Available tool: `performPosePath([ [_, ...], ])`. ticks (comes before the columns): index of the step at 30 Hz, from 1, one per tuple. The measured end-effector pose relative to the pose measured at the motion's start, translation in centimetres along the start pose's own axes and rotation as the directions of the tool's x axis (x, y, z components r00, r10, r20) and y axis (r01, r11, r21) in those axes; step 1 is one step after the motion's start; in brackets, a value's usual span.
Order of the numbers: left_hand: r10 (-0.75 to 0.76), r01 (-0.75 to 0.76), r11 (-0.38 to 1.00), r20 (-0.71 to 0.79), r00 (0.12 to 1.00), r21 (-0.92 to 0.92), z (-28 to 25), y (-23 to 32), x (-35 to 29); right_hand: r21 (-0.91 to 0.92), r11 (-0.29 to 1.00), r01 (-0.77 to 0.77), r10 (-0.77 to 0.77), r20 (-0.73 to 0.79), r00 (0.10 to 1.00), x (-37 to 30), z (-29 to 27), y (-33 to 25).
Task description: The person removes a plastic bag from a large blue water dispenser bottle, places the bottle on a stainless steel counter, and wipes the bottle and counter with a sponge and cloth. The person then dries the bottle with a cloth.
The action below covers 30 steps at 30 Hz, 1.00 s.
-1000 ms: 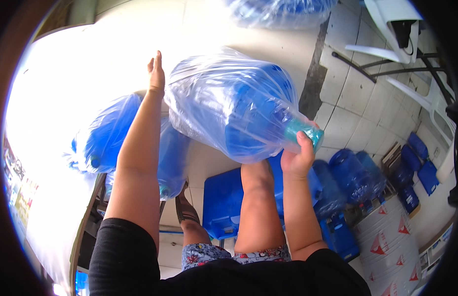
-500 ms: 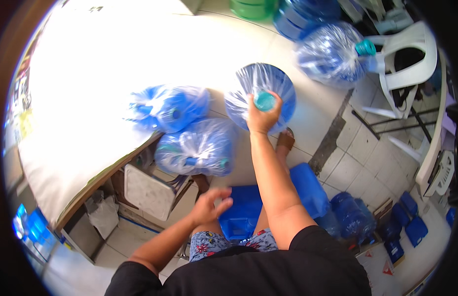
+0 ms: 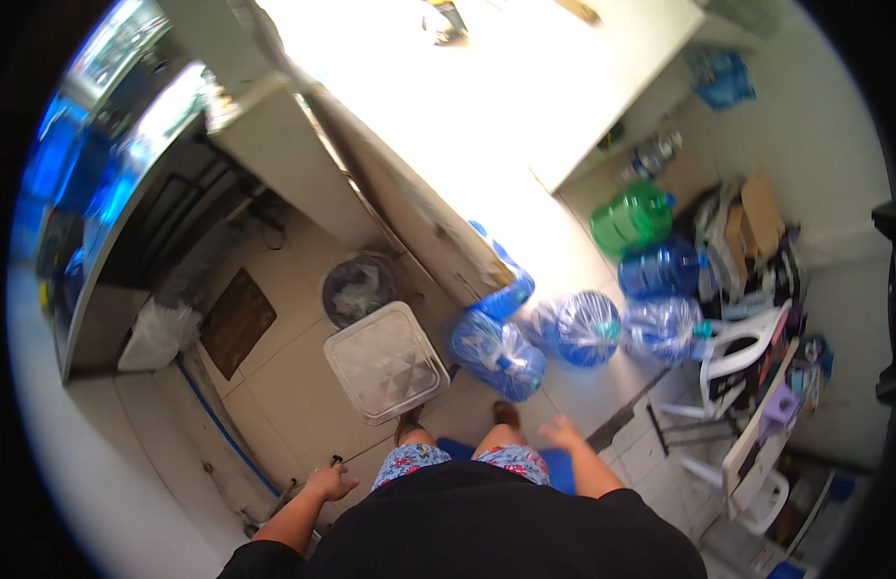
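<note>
My left hand [image 3: 330, 481] is low on the left, its fingers loosely stretched and holding nothing, near a dark knob [image 3: 337, 461]. My right hand [image 3: 562, 434] hovers above the floor by my right knee, slightly blurred, fingers apart and empty. Beyond my feet lies a blue water jug in a clear plastic bag [image 3: 496, 357]. To its right stands a second bagged jug [image 3: 575, 330], its turquoise cap upward, apart from my hand. A third bagged jug [image 3: 660, 326] lies farther right. A blue bagged item [image 3: 508, 288] shows partly behind the table's corner.
A square-topped stool [image 3: 388, 362] stands left of my feet, before a lined bin [image 3: 359, 289]. The white table [image 3: 419, 106] spreads ahead. Green [image 3: 633, 220] and blue [image 3: 660, 268] jugs and a white plastic chair [image 3: 742, 352] are at right. Blue plastic [image 3: 561, 470] shows beneath me.
My right hand has let go of the capped top of the bagged jug and drawn back toward my body. My left hand has moved left and down. The view has swung left, showing the stool and bin.
</note>
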<state>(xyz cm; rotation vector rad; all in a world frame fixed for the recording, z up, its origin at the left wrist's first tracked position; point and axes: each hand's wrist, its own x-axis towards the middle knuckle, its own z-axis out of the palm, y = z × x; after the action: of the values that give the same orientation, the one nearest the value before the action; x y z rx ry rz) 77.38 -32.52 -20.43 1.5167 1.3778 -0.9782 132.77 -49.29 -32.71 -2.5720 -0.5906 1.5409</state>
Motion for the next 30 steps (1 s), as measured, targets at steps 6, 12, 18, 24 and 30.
performPosePath([
  [6,-0.191,0.067,0.827,-0.167,0.967,-0.558,6.2,-2.7,-1.7,-0.292,0.878,0.379,-0.207,0.484,0.851,-0.2,1.7,-7.3],
  [12,-0.294,-0.019,0.654,-0.277,0.915,-0.756,9.7,-1.1,-5.3,-0.425,0.817,0.389,-0.35,0.171,0.921,2.8,-5.0,-19.1],
  [18,-0.357,-0.15,0.374,-0.291,0.888,-0.915,11.3,-5.3,-5.2,-0.513,0.72,0.467,-0.434,0.192,0.88,1.3,-3.3,-28.5],
  [24,-0.46,-0.318,-0.078,-0.249,0.852,-0.945,9.8,-18.6,-1.5,-0.479,0.562,0.675,-0.341,0.609,0.716,-7.9,17.2,-39.5],
  [30,-0.581,-0.271,0.096,-0.275,0.766,-0.958,9.3,-33.0,-3.7,-0.428,0.358,0.83,-0.549,0.623,0.557,-18.0,31.6,-57.4],
])
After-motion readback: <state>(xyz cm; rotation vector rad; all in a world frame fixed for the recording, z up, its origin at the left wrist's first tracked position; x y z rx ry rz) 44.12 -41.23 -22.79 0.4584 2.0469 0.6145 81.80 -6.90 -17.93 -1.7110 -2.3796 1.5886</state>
